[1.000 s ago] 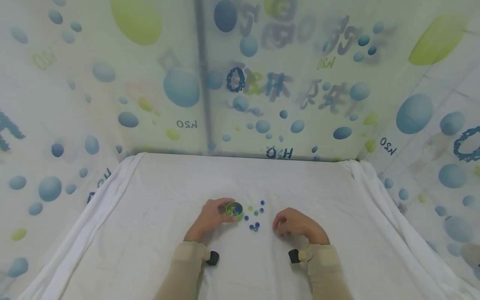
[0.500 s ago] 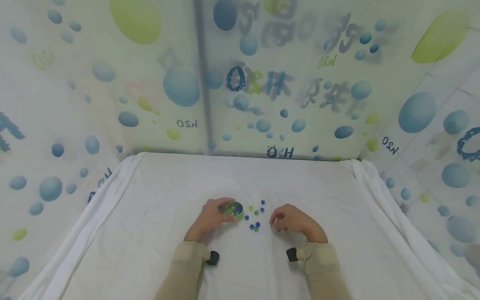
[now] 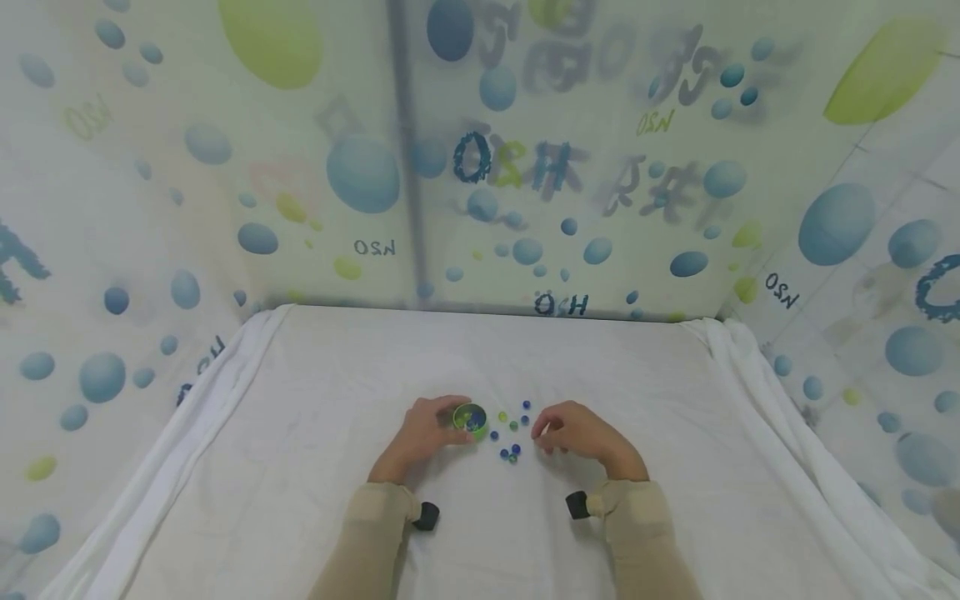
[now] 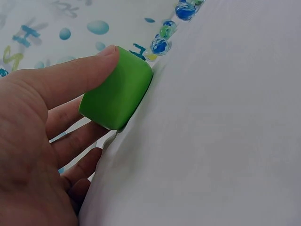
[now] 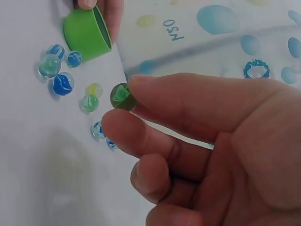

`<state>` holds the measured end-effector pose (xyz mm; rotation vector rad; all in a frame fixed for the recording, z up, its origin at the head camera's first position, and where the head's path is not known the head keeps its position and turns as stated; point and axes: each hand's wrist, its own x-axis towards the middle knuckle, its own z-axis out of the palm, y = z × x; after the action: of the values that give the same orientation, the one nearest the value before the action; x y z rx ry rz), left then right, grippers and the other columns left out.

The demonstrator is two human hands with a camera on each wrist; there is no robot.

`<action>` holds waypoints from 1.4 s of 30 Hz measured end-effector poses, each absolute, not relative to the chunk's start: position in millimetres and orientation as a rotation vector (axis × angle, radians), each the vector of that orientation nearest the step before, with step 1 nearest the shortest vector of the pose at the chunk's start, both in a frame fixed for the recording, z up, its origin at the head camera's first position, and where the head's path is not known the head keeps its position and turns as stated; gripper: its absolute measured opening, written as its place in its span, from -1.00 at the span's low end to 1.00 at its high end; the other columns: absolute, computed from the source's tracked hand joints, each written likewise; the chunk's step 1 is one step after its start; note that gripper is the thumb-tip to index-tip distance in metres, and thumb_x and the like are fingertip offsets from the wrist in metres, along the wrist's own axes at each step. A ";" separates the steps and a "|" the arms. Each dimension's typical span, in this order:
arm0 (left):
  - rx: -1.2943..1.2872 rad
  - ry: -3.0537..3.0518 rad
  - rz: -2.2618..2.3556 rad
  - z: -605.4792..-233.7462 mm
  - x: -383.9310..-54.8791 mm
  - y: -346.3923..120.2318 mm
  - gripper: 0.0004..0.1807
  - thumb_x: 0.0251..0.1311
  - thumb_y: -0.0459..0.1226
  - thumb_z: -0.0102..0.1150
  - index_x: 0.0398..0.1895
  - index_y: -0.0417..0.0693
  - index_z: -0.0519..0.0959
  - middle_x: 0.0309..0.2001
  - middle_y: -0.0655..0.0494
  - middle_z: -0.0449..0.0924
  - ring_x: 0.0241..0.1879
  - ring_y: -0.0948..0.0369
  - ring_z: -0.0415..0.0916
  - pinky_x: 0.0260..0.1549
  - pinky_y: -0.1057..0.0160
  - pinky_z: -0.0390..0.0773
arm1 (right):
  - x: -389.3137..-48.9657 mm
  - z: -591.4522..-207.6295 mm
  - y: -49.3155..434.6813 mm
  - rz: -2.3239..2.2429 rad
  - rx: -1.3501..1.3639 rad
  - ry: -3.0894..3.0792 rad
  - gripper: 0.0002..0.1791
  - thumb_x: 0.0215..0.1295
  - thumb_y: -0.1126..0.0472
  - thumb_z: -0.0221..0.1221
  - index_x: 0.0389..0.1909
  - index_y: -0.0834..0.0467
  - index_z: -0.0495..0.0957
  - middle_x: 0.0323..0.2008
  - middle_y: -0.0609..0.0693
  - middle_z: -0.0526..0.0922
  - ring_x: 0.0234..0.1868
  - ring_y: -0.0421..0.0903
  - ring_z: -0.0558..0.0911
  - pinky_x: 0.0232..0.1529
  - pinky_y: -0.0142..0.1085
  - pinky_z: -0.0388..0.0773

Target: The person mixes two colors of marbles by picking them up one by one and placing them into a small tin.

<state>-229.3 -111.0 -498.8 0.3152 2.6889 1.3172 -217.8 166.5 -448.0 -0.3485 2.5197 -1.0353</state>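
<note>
We can't make out what's inside the green cup (image 3: 469,416), gripped by our left hand (image 3: 420,435) on the white cloth (image 3: 300,467). Right hand (image 3: 573,433) pinches a green marble (image 5: 122,96) betw. thumb & forefinger; loose marbles (image 3: 512,433) lie betw. both hands.

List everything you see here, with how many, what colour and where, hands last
green cup: one, green, on the white cloth, some marbles inside, held by the left hand.
loose marbles: about seven, blue, green and yellowish, scattered on the cloth between the hands.
green marble: one, clear green, pinched at the right hand's fingertips.
white cloth: one, white, covering the table.
printed backdrop: white with blue and green bubbles, surrounding the table on three sides.
left hand: grips the green cup's side.
right hand: pinches the green marble, beside the loose marbles.
</note>
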 end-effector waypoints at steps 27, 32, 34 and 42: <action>0.323 2.704 1.324 -501.1 -229.6 -113.2 -0.36 -0.10 -0.04 0.52 0.15 0.17 0.58 0.24 0.04 0.47 0.26 -0.08 0.22 0.26 -0.23 0.10 | -225.0 -453.6 131.2 -1.364 -0.443 2.664 -0.87 0.23 0.33 0.27 -0.21 0.13 0.64 -0.41 -0.12 0.60 -0.34 -0.11 0.52 -0.30 -0.24 0.47; 0.345 2.716 1.314 -502.6 -231.0 -113.7 -0.36 -0.11 -0.03 0.52 0.15 0.17 0.59 0.23 0.05 0.48 0.25 -0.07 0.23 0.25 -0.23 0.10 | -225.0 -454.7 126.1 -1.436 -0.473 2.669 -0.86 0.21 0.35 0.28 -0.22 0.12 0.64 -0.43 -0.12 0.60 -0.36 -0.11 0.51 -0.33 -0.25 0.46; 0.353 2.722 1.313 -502.8 -231.3 -113.9 -0.36 -0.11 -0.02 0.52 0.14 0.17 0.59 0.23 0.04 0.49 0.25 -0.08 0.24 0.25 -0.23 0.10 | -224.8 -455.7 124.3 -1.466 -0.484 2.669 -0.86 0.21 0.35 0.28 -0.23 0.12 0.64 -0.42 -0.12 0.61 -0.37 -0.12 0.52 -0.34 -0.26 0.46; 0.364 2.725 1.286 -502.6 -232.2 -113.7 -0.35 -0.11 -0.02 0.52 0.16 0.18 0.58 0.25 0.05 0.48 0.25 -0.08 0.23 0.25 -0.25 0.10 | -224.4 -459.4 112.8 -1.586 -0.516 2.656 -0.88 0.21 0.34 0.29 -0.23 0.14 0.63 -0.44 -0.11 0.63 -0.42 -0.12 0.52 -0.41 -0.32 0.46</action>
<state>-232.2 -113.7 -502.6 0.3645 2.7254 1.2863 -224.4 112.8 -459.4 -0.5161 2.6561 -1.5860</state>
